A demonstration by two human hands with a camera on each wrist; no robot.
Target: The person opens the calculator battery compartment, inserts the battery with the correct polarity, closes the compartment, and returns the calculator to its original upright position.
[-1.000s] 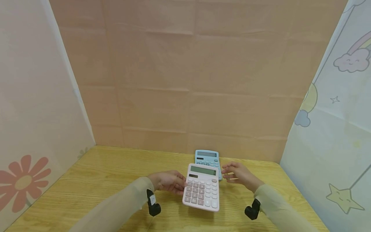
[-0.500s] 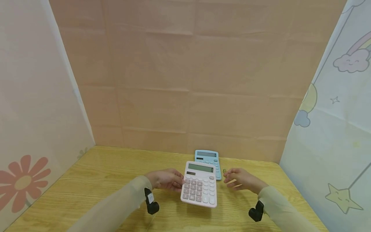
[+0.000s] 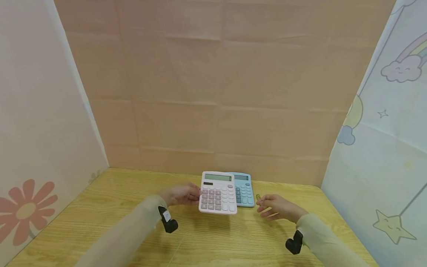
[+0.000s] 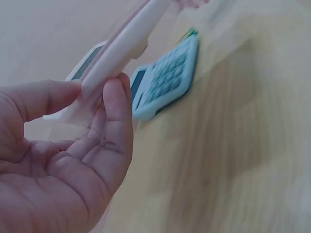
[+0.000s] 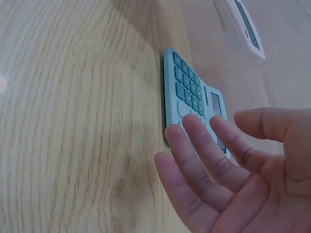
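A pink calculator (image 3: 218, 193) is held off the table, its left edge pinched between the thumb and fingers of my left hand (image 3: 181, 193). In the left wrist view the pinched edge of the pink calculator (image 4: 121, 46) shows from the side. Behind it a blue calculator (image 3: 245, 191) lies on the table, its left part covered in the head view. My right hand (image 3: 280, 207) hovers beside the blue calculator with loosely extended fingers, holding nothing. A small yellow-green item (image 3: 258, 197) peeks out by the right fingertips; its kind is unclear.
The wooden table (image 3: 200, 241) meets a brown papered back wall (image 3: 217, 92). Patterned side panels stand at left (image 3: 50, 129) and right (image 3: 377, 148). A black wrist camera (image 3: 168, 220) sits on the left sleeve, another wrist camera (image 3: 294, 243) on the right.
My left hand has carried the pink calculator left and toward the back, uncovering more of the blue one. The right hand has drawn slightly down and right, revealing the yellow-green item.
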